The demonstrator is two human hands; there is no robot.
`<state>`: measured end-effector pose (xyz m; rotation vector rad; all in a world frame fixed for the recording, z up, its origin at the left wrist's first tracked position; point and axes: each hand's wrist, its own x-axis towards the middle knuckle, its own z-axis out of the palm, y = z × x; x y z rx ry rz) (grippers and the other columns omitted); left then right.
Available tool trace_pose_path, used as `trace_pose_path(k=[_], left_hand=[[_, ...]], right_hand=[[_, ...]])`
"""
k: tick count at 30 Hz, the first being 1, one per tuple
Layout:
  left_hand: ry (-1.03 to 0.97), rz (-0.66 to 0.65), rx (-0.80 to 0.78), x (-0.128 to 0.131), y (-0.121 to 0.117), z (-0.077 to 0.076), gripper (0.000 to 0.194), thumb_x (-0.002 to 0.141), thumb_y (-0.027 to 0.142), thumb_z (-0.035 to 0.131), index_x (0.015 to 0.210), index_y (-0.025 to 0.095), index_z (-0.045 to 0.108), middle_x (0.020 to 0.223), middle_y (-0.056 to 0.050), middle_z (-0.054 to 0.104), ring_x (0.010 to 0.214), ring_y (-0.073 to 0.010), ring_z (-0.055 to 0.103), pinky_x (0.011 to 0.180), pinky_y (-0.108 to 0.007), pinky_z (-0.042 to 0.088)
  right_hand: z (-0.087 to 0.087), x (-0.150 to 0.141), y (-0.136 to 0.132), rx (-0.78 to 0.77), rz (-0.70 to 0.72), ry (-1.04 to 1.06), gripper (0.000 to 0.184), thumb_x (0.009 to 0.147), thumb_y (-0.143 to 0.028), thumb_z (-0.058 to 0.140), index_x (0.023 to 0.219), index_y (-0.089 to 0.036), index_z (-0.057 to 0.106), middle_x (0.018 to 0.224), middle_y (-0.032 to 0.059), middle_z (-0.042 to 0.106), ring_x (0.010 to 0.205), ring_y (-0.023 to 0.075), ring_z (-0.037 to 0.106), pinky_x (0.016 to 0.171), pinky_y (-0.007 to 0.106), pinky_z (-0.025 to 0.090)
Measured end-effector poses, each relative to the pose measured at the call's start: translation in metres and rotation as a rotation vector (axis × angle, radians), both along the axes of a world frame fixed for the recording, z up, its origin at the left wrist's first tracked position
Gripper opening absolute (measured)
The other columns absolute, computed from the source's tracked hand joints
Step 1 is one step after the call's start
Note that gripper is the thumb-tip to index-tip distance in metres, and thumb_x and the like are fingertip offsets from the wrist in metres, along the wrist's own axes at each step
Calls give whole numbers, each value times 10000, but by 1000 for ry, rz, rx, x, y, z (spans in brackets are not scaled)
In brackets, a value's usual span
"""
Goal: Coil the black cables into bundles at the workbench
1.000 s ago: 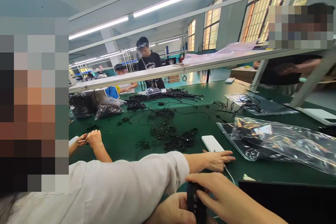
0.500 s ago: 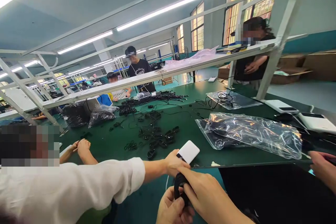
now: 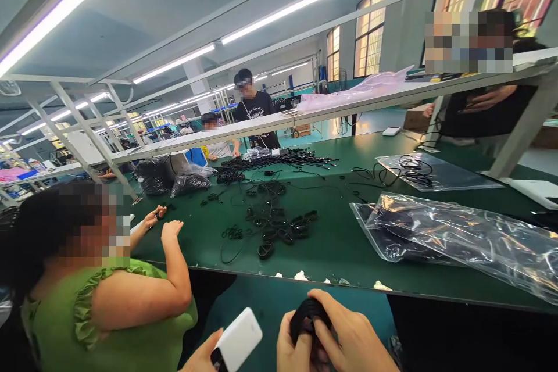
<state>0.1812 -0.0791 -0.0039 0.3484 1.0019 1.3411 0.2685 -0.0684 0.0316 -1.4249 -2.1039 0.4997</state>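
Observation:
Low in front of me, a coiled black cable (image 3: pixel 308 313) is held between both hands. My left hand (image 3: pixel 288 344) is closed around its left side. From the other side my right hand (image 3: pixel 349 331) curls over it, with fingers reaching into the loop. Part of the coil is hidden behind my fingers. Just left of my hands, another person's hand (image 3: pixel 200 354) grips a white box-shaped device (image 3: pixel 241 337) with a dark end. Several black cable coils (image 3: pixel 285 229) lie on the green table (image 3: pixel 331 244) beyond.
At the right, clear plastic bags (image 3: pixel 457 238) lie on the table. Long black cables (image 3: pixel 288 158) are heaped farther back, under a white shelf (image 3: pixel 244 131). A co-worker in green (image 3: pixel 126 308) sits at the left. Small whitish scraps (image 3: pixel 300 275) lie along the near edge.
My view has swung left. The white-sleeved arm that reached across has drawn back, with the white device now lower, off the table. The black coil stays in my hands, now turned.

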Motion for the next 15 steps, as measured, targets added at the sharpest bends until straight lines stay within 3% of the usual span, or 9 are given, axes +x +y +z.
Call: trace_pose_path(k=[2, 5, 9, 13, 15], left_hand=[[33, -16, -13, -5, 4, -1, 596, 392, 555, 726, 751, 193, 417, 356, 85, 402, 326, -37, 329, 325, -132, 203], [50, -46, -62, -13, 8, -1, 493, 466, 457, 699, 763, 191, 410, 367, 96, 379, 330, -16, 298, 333, -111, 169], [62, -137, -36, -24, 17, 0, 401, 543, 472, 641, 702, 184, 409, 356, 86, 356, 308, -21, 286, 322, -129, 169], [-99, -296, -17, -50, 32, -2, 276, 533, 286, 628, 732, 173, 474, 425, 43, 463, 353, -63, 409, 366, -161, 266], [-187, -377, -21, -67, 39, -5, 318, 477, 162, 602, 781, 178, 510, 515, 17, 540, 433, -100, 499, 429, -189, 339]], right_hand=[[-4, -2, 2, 16, 1, -40, 235, 793, -165, 285, 910, -186, 488, 615, 14, 653, 580, 190, 631, 485, 269, 436], [-10, -6, 8, 48, -20, -63, 220, 794, -179, 294, 912, -188, 480, 652, 29, 660, 594, 200, 628, 505, 286, 437], [-7, -14, 20, -87, -13, -5, 199, 822, -242, 276, 882, -214, 463, 673, 13, 654, 603, 184, 618, 518, 269, 421], [6, -27, 39, -238, -24, 80, 158, 791, -237, 308, 797, -237, 466, 640, -30, 637, 594, 153, 595, 539, 240, 401], [8, -35, 52, -280, -31, 86, 166, 765, -233, 324, 775, -234, 490, 617, -32, 625, 590, 152, 579, 526, 234, 392]])
